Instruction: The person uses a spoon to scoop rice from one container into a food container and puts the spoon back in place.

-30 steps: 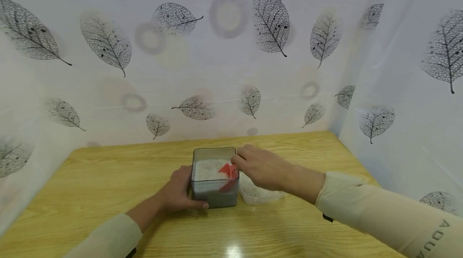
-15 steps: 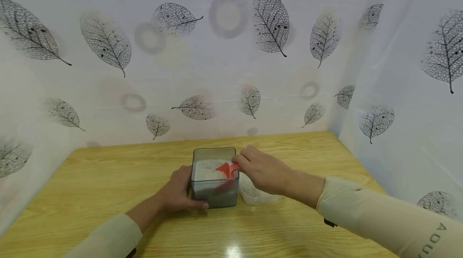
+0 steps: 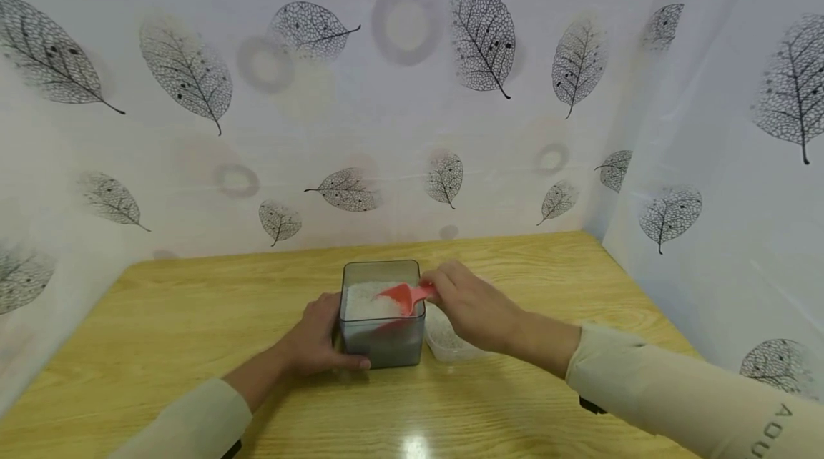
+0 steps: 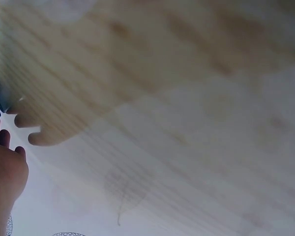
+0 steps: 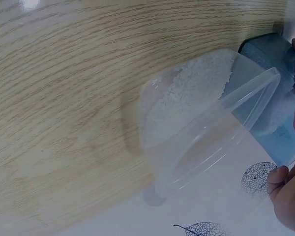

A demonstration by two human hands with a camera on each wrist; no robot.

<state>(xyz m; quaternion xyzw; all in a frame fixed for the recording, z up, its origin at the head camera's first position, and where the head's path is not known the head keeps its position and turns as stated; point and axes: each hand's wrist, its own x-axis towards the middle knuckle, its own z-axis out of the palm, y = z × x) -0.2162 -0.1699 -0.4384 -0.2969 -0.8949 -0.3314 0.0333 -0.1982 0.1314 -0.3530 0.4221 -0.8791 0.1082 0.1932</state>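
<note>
A grey see-through square container [image 3: 383,344], holding white rice [image 3: 363,302], stands on the table in the head view. My left hand [image 3: 314,339] grips its left side, thumb across the front. Inside, near the top of the rice, is a red scoop [image 3: 400,296], its bowl tilted and pointing left. My right hand [image 3: 473,307] pinches the scoop's handle above the container's right rim. Partly hidden under that hand is a clear plastic tub [image 3: 447,352]. In the right wrist view, the tub [image 5: 152,123] shows rice inside, close beside the grey container [image 5: 265,54].
The wood-grain table [image 3: 212,330] extends around both vessels. A white leaf-patterned sheet [image 3: 386,123] hangs behind the table and along its sides. Dark bands [image 3: 591,405] sit at both sleeves.
The scoop has come up and shows more of its bowl and handle above the rice. My right hand has shifted slightly right with it; my left hand stays on the container.
</note>
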